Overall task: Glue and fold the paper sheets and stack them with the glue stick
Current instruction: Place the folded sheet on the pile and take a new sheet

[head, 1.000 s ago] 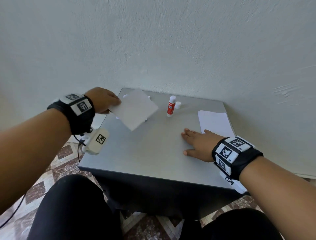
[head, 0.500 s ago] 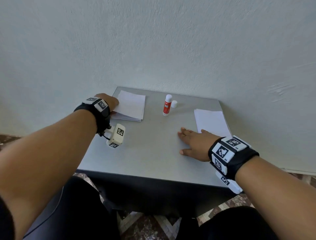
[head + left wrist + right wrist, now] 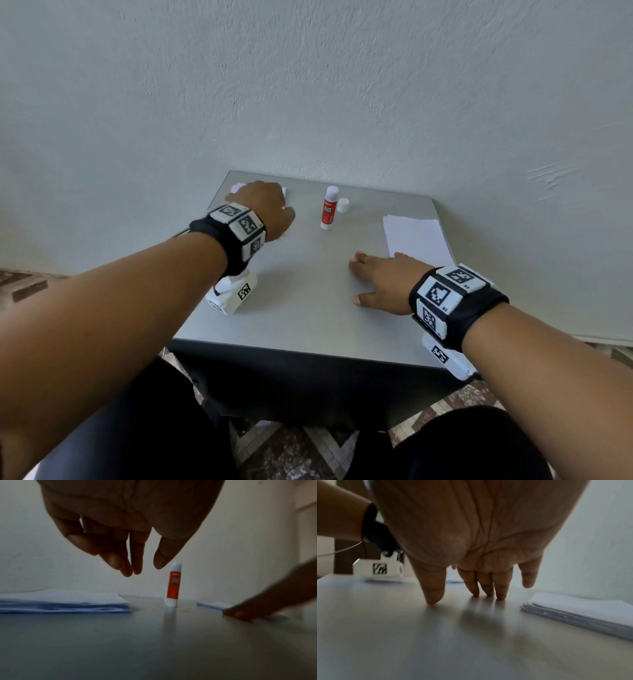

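Note:
A red-and-white glue stick [image 3: 329,212] stands upright and uncapped at the back middle of the grey table [image 3: 301,318], its white cap [image 3: 343,205] beside it. My left hand [image 3: 263,209] hovers over the pile of folded sheets [image 3: 237,187] at the back left and hides most of it. In the left wrist view the hand [image 3: 145,568] hangs empty with relaxed fingers, above and right of that pile [image 3: 63,601]. My right hand [image 3: 380,281] lies flat on the table, fingertips [image 3: 500,596] touching it, just left of the flat paper stack [image 3: 416,240].
A pale wall runs close behind the table. The table's front edge is near my knees, and patterned floor tiles show below. The left wrist camera [image 3: 378,569] hangs just above the tabletop.
My left hand carried a folded sheet back to the left pile, laid it down and let go; it now hovers over the pile. My right hand stayed put.

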